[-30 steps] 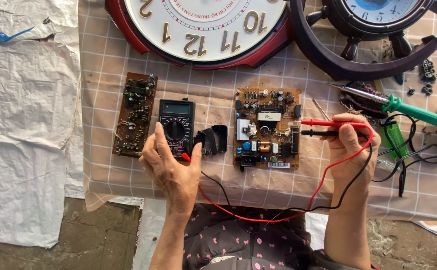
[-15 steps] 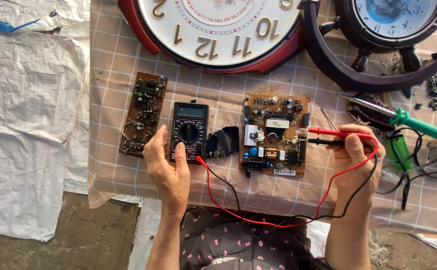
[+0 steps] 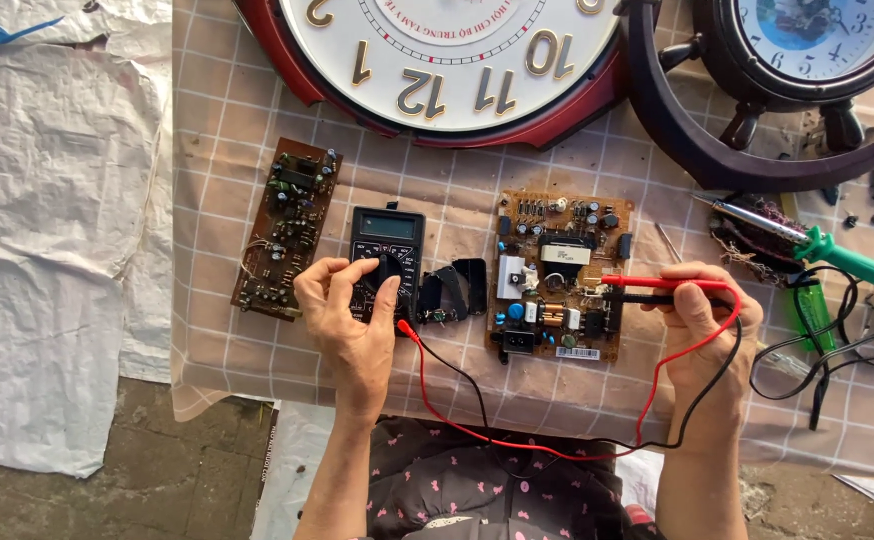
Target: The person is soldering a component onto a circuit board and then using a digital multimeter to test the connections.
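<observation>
My left hand (image 3: pixel 349 312) rests on a black multimeter (image 3: pixel 387 240), thumb and fingers pinching its round dial. My right hand (image 3: pixel 702 320) holds a red probe and a black probe (image 3: pixel 647 290) side by side, their tips lying over the right part of a brown circuit board (image 3: pixel 557 275) with a white block and several capacitors. Red and black leads (image 3: pixel 557 445) loop from the meter across my lap to the probes.
A second, narrow circuit board (image 3: pixel 287 228) lies left of the meter. A small black part (image 3: pixel 454 290) sits between meter and board. A red-rimmed wall clock (image 3: pixel 457 60), a ship-wheel clock (image 3: pixel 777 90), a green-handled soldering iron (image 3: pixel 817 248) and black cables (image 3: pixel 837 350) lie on the checked cloth (image 3: pixel 207 330).
The view has shifted a little. My left hand has moved up from the meter's lower edge onto its dial. The right hand still holds both probes over the board.
</observation>
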